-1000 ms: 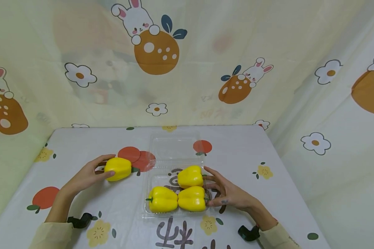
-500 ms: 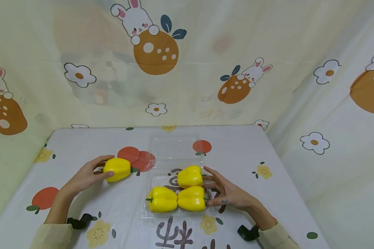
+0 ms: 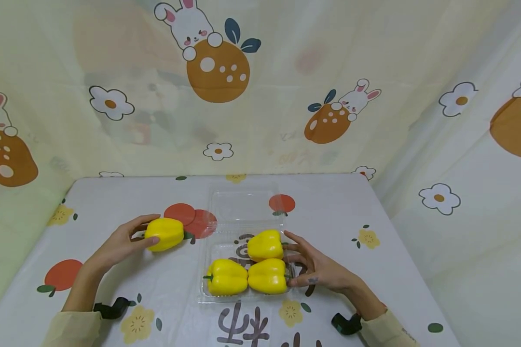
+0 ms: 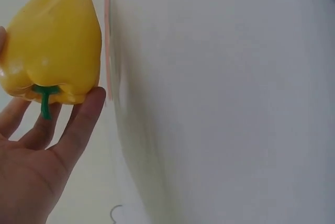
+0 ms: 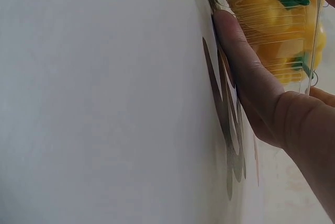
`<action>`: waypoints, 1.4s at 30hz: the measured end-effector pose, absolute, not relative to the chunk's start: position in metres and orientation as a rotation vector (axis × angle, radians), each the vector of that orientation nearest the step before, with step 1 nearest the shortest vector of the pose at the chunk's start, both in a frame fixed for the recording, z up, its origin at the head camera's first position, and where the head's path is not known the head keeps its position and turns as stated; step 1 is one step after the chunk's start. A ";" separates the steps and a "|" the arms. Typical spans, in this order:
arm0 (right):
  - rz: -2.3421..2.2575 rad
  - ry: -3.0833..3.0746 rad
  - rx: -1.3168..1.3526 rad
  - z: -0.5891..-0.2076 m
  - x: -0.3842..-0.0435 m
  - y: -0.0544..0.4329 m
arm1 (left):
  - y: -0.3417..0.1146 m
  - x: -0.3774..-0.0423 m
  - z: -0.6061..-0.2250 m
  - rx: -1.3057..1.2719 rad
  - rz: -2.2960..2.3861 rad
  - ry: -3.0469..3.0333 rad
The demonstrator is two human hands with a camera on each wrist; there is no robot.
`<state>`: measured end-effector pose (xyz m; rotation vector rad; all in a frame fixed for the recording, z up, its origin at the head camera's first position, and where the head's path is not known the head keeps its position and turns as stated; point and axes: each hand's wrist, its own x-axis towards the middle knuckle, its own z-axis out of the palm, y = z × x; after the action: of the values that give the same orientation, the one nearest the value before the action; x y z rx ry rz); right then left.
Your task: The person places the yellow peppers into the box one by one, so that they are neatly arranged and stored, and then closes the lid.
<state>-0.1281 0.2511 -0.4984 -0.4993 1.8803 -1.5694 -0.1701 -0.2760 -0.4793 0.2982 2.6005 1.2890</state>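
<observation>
My left hand grips a yellow bell pepper left of a clear plastic clamshell box. In the left wrist view, fingertips lie round the pepper's stem end, its green stem toward the palm. My right hand holds the right side of the box. In the right wrist view, its thumb lies along the ribbed wall and its fingers reach the rim. Inside the box lie three yellow bell peppers: one front left, one front right, one back right.
The box's clear lid lies folded back, away from the person. A white cloth printed with fruit, flowers and dark lettering covers the table. Behind and on both sides hang pale curtains with rabbit prints. Each wrist bears a black strapped device.
</observation>
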 end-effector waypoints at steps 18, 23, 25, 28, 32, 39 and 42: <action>-1.567 1.878 -0.516 -0.499 -0.128 0.252 | -0.253 -0.164 -0.457 0.331 1.392 2.561; -1.570 1.875 -0.511 -0.498 -0.128 0.252 | -0.246 -0.161 -0.451 0.341 1.408 2.562; -1.572 1.872 -0.512 -0.498 -0.128 0.252 | -0.244 -0.161 -0.449 0.356 1.418 2.563; -1.572 1.871 -0.515 -0.497 -0.128 0.252 | -0.240 -0.160 -0.445 0.382 1.451 2.554; -1.573 1.872 -0.519 -0.497 -0.128 0.252 | -0.233 -0.158 -0.443 0.410 1.492 2.529; -1.573 1.868 -0.518 -0.496 -0.127 0.252 | -0.219 -0.155 -0.443 0.431 1.524 2.471; -1.570 1.866 -0.506 -0.496 -0.127 0.252 | -0.214 -0.155 -0.443 0.458 1.532 2.464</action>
<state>-0.1274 0.2524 -0.4964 -0.5055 1.8664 -1.5704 -0.1548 -0.2135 -0.4428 0.4582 2.4639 1.5320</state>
